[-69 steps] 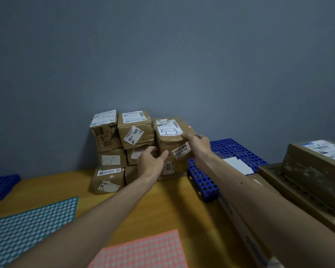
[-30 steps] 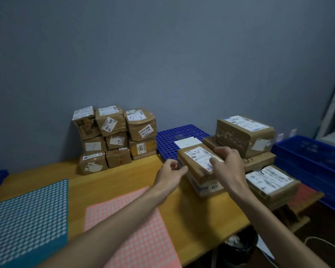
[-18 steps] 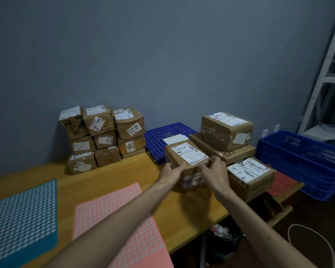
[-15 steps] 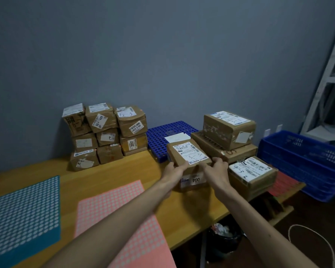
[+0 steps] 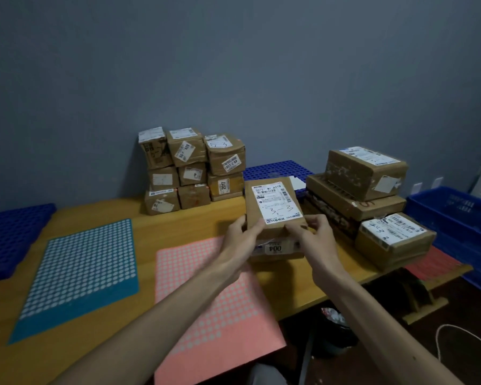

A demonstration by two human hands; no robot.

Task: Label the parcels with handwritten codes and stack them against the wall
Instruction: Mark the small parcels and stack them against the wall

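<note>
- Over the last couple of seconds my hands came away from the stack (image 5: 192, 170) by the wall (image 5: 233, 79), where the box marked 5-3 now sat on top, and swung right to a fresh parcel (image 5: 274, 207).
- That parcel, its label already marked 3-3, was tipped toward me over a box marked 004 (image 5: 275, 250), near the right end of the surface (image 5: 178, 226). I judged it next for stacking.
- Grip: my left hand (image 5: 240, 240) and right hand (image 5: 314, 237) each curled narrowly round a near corner, both holding the parcel.
</note>
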